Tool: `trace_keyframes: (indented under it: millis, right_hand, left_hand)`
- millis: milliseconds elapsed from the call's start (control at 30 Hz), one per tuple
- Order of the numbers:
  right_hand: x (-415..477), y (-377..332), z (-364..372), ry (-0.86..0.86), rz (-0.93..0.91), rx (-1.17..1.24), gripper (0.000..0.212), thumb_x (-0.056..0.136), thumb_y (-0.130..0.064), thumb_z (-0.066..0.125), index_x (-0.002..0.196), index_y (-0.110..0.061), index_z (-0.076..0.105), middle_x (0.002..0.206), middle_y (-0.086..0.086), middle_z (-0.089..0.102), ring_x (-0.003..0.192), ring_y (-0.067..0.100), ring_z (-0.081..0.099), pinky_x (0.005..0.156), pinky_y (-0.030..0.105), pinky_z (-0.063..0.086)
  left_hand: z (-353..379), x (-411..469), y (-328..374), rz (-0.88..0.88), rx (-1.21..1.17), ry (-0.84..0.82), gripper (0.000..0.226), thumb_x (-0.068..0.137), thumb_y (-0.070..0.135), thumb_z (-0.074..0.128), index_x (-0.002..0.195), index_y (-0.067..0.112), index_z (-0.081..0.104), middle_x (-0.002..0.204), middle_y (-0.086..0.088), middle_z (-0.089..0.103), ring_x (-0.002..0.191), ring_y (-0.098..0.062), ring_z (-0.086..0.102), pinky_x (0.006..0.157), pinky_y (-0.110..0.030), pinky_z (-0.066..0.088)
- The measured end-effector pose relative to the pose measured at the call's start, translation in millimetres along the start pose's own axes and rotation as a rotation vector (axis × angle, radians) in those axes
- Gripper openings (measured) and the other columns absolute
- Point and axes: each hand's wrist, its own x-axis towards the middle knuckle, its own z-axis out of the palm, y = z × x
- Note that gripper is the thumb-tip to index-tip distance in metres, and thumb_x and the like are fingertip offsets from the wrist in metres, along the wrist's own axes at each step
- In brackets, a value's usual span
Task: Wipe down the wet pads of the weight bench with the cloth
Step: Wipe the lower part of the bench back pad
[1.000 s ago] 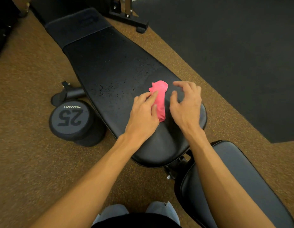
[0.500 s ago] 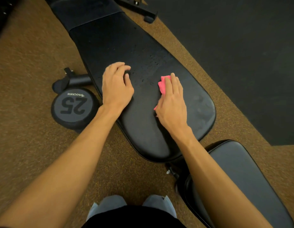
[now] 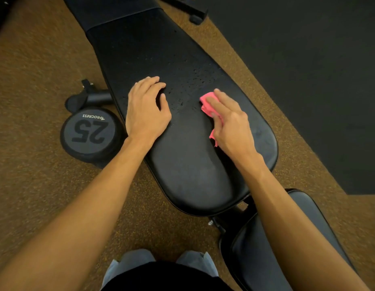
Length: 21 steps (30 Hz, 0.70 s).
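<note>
Pressing the pink cloth (image 3: 208, 101) flat against the back pad (image 3: 182, 169) of the weight bench, the right hand (image 3: 230, 122) lay toward the pad's right side with its fingers stretched out over the fabric, not curled round it; part of the cloth showed ahead of the fingertips and a strip trailed out below the palm. A second before, both hands had been bunched over the cloth near the middle of the pad. Since then the left hand (image 3: 146, 110) had let go and moved to the pad's left edge, where it rested holding nothing, its fingers loosely bent onto the vinyl as if to brace. That hand-off suggested the arranging of the cloth was over and the wiping stroke proper was under way. Water droplets (image 3: 193, 80) speckled the pad just ahead of both hands and farther up its length, while the rounded near end looked smeared and dull, so most of the pad seemed to remain to be wiped. The seat pad (image 3: 247, 253), just off the back pad's near end, appeared untouched. A 25 dumbbell (image 3: 90, 131) sat on the floor beside the pad's left edge.
</note>
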Motion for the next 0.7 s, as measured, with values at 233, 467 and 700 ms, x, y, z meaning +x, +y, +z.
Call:
trace_keyframes:
  millis: [233, 467, 700]
  right_hand:
    - [21.5, -15.6, 16.4, -0.033, -0.053, 0.026, 0.047, 0.099, 0.007, 0.062, 0.141, -0.010, 0.068, 0.161, 0.014, 0.052, 0.156, 0.035, 0.040, 0.122, 0.046, 0.042]
    - [3.9, 13.2, -2.7, -0.045, -0.009, 0.066, 0.066, 0.084, 0.022, 0.061, 0.143, -0.007, 0.067, 0.160, 0.016, 0.052, 0.156, 0.034, 0.040, 0.120, 0.042, 0.048]
    - [13.6, -21.9, 14.5, -0.095, -0.110, 0.070, 0.040, 0.108, -0.027, 0.064, 0.143, -0.009, 0.068, 0.160, 0.010, 0.054, 0.155, 0.029, 0.041, 0.124, 0.032, 0.033]
  left_hand:
    - [1.5, 1.1, -1.3, -0.018, 0.010, 0.022, 0.038, 0.103, 0.026, 0.057, 0.138, 0.018, 0.070, 0.149, 0.002, 0.063, 0.147, -0.014, 0.047, 0.127, -0.041, 0.031]
    - [2.4, -1.7, -2.5, -0.042, 0.013, 0.016, 0.036, 0.105, 0.028, 0.057, 0.139, 0.023, 0.070, 0.151, 0.007, 0.061, 0.148, -0.012, 0.044, 0.128, -0.040, 0.028]
    - [5.2, -0.3, -7.0, -0.033, -0.001, 0.012, 0.038, 0.104, 0.031, 0.056, 0.138, 0.023, 0.071, 0.150, 0.007, 0.062, 0.148, -0.011, 0.046, 0.126, -0.040, 0.031]
